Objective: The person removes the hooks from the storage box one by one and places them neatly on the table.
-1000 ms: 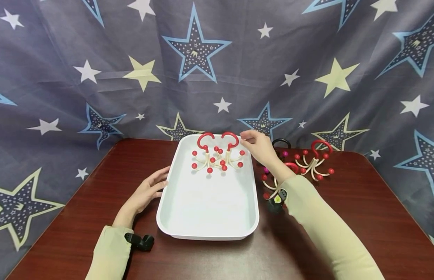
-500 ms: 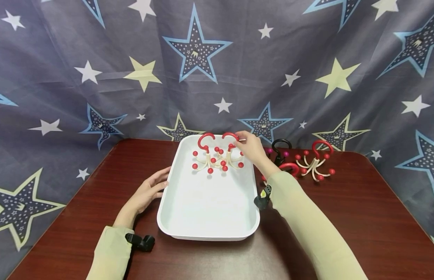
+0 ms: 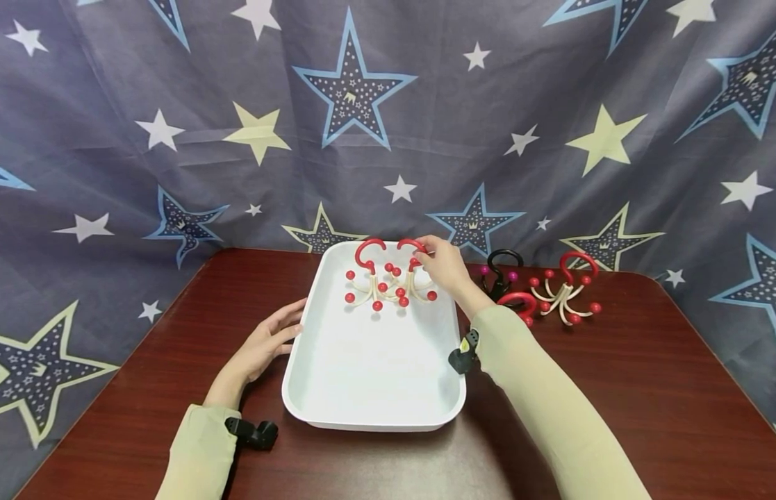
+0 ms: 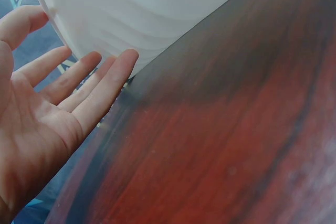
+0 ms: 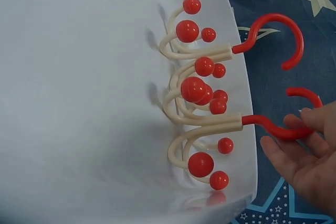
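One white tray (image 3: 372,375), lengthwise on a dark red counter (image 3: 337,465). At the tray's left side, a left hand (image 3: 260,348) with straight, spread fingers and tips at the outer wall, pinching nothing. Farther back, inside the tray's far end, a left red hanger (image 3: 372,285) and, just beside it, a right red hanger (image 3: 410,282), both upright on curved cream arms tipped with red balls, overlapping in view. On the right one's hook, a right hand (image 3: 447,266), pinching it between thumb and fingers. Outside the tray, to the right: a tilted red hanger (image 3: 519,297), partly hidden by a sleeve (image 3: 531,375); a black hanger (image 3: 499,287) with magenta balls; a standing red hanger (image 3: 563,296). Progress, by judgement: two already in the tray, one not yet let go, at least three left outside. Beyond everything, a grey-blue starry cloth (image 3: 388,163).
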Demonstrator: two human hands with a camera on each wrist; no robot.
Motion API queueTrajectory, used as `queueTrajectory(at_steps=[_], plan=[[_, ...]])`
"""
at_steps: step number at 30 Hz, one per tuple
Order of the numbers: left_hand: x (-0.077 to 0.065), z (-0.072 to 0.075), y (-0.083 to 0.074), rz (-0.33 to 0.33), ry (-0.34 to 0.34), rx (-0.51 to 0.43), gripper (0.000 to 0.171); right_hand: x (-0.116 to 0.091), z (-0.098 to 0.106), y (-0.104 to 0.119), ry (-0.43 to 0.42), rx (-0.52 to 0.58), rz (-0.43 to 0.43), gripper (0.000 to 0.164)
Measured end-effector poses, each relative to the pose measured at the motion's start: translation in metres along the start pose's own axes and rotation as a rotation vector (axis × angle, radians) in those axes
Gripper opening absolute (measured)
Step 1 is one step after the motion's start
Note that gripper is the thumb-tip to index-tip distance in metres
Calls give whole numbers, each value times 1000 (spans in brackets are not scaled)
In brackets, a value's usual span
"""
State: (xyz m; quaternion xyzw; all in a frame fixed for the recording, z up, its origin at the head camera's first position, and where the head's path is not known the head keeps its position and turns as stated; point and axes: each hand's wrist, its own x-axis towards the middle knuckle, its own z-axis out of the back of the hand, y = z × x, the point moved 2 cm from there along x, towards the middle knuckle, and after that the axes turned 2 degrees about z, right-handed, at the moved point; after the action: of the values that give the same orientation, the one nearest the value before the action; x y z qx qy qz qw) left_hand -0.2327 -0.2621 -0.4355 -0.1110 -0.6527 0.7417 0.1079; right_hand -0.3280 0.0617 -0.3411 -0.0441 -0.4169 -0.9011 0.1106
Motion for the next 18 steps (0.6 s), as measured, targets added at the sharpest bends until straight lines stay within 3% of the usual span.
queueTrajectory(at_steps=[6, 18], plan=[[0, 0, -1, 5, -4, 1, 56, -1, -1, 2, -17, 15, 35, 25], [-1, 0, -2, 9, -7, 2, 57, -3, 2, 2, -46, 92, 25, 26]])
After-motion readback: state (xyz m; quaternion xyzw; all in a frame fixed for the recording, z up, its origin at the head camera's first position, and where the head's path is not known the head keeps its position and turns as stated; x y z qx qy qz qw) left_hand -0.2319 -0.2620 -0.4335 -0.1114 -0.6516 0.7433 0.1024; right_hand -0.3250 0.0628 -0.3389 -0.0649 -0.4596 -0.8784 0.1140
